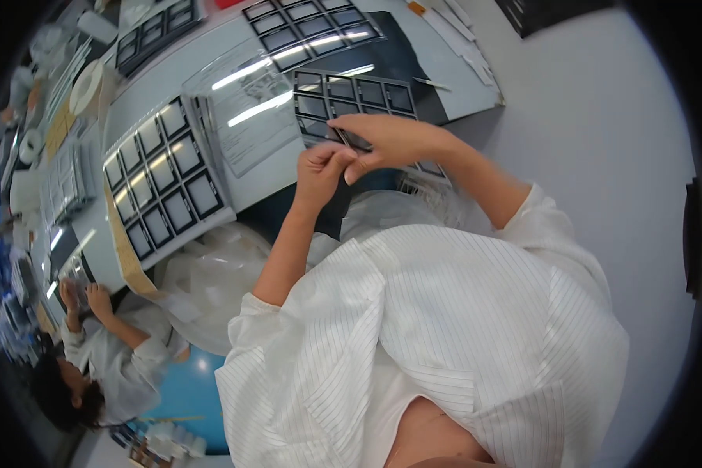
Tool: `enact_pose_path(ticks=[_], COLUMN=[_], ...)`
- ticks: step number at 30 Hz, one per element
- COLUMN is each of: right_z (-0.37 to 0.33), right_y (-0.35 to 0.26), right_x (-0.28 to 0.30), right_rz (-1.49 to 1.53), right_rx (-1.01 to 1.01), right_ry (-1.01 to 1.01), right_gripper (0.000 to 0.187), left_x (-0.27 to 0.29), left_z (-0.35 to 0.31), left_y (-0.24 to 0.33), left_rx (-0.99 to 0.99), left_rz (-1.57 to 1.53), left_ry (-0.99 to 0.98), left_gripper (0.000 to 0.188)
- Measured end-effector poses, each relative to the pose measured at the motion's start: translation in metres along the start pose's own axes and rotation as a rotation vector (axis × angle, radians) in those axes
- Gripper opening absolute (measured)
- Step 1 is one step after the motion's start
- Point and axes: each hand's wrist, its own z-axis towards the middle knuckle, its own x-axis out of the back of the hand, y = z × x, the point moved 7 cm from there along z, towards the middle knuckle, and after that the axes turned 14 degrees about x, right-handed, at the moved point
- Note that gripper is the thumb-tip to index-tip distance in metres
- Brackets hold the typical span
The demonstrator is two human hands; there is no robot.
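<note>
My left hand (pixel 318 178) is closed, its thumb and fingers pinched together just over the table's near edge. Whatever it pinches, if anything, is too small to make out. My right hand (pixel 398 140) is beside it, index finger stretched out and thumb apart, the thumb close to the left fingertips. Beneath both hands lies a clear tray of black-framed rectangular panels (pixel 356 92), partly covered by the right hand. It rests on a black mat (pixel 398 51). A thin, pale pointed tool (pixel 431 83) lies on the mat to the right of the tray.
Another panel tray (pixel 312 30) sits farther back, and a stack of them (pixel 164 175) stands at left. Between them are clear plastic sheets (pixel 242 109). Clear plastic bags (pixel 210 273) hang below the table edge. A co-worker (pixel 125 366) handles something at lower left.
</note>
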Motion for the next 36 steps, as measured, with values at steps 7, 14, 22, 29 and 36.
enact_pose_path(ticks=[7, 14, 22, 29, 36], right_z=[0.001, -0.018, -0.031, -0.052, -0.058], right_y=[0.004, 0.0, -0.057, 0.006, 0.035], right_x=[0.053, 0.07, -0.014, -0.04, -0.015], right_rz=[0.047, 0.02, -0.046, -0.456, 0.502], right_rx=[0.061, -0.079, -0.023, 0.043, -0.308], right_ry=[-0.108, -0.065, -0.28, -0.251, -0.477], right_gripper=[0.064, 0.054, 0.048, 0.076, 0.077], left_x=[-0.016, 0.014, 0.025, 0.002, 0.019], left_z=[0.037, -0.039, -0.028, -0.017, -0.029], left_y=[0.047, -0.067, -0.05, -0.039, -0.072], left_rx=[-0.243, 0.285, 0.44, 0.347, 0.466], left_rz=[-0.006, 0.107, -0.081, 0.042, 0.175], left_ry=[-0.157, -0.163, -0.328, -0.327, -0.358], left_gripper=[0.016, 0.024, 0.065, 0.026, 0.032])
